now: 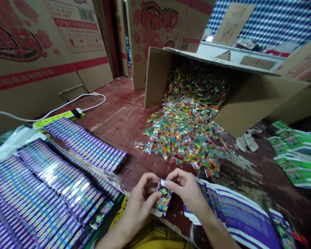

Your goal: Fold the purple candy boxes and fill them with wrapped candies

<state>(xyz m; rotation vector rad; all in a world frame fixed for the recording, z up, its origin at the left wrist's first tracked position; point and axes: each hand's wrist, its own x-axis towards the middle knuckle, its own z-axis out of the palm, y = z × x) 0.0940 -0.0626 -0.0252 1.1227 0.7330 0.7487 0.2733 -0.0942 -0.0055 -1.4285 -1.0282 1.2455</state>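
- Carton (165, 197): I have it between both hands, on the near side of the candy (184, 128), a little left of that heap's middle.
- Its long axis runs from me toward the candy, far end leaning slightly right; pale flaps show at both ends.
- Left hand (142, 200): fingers grasping the carton along its left edge, thumb over the printed face.
- Right hand (189, 192): fingers pinching the far right corner by the flap; I can't tell how much they hold.
- Neither hand is nearer, since both touch: the carton lies right of my left fingers, left of my right ones.
- Left of the candy I see purple rows (36, 193); on its near right, fanned blanks (238, 214).
- Behind the candy, a tipped box (248, 100).
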